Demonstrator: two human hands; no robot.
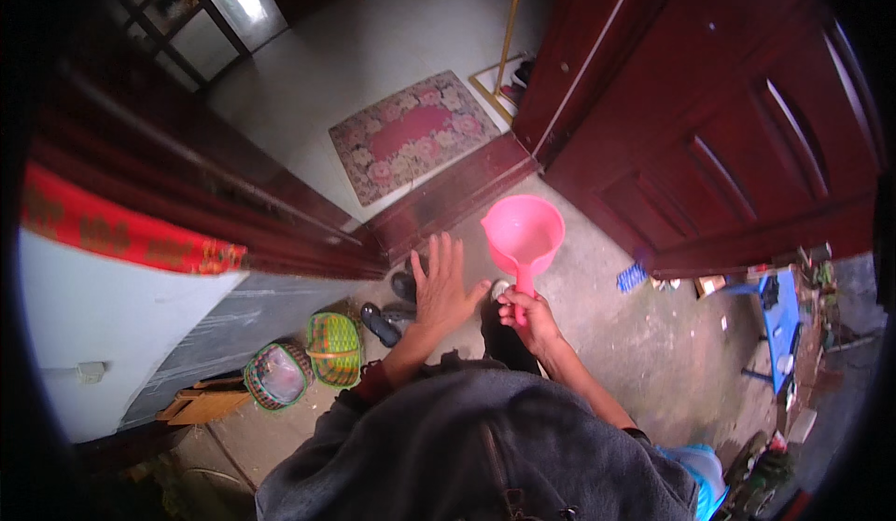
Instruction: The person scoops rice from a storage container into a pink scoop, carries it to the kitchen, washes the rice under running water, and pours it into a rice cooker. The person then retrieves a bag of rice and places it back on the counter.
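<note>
A pink plastic water ladle (556, 230) with a small pouring lip is held out over the concrete floor. My right hand (533, 321) grips its handle. Whether there is water in the bowl, I cannot tell. To the left of the ladle, my left hand (444, 286) is spread with its fingers apart and the back of the hand up, and it holds nothing. Below that hand, dark shoes (380, 324) rest on the floor, partly hidden by it.
Ahead is a doorway with a dark red sill (455, 192) and a floral mat (413, 133) beyond. A red panelled door (728, 143) stands open at right. Woven baskets (334, 356) sit at left; a blue table (780, 325) stands far right.
</note>
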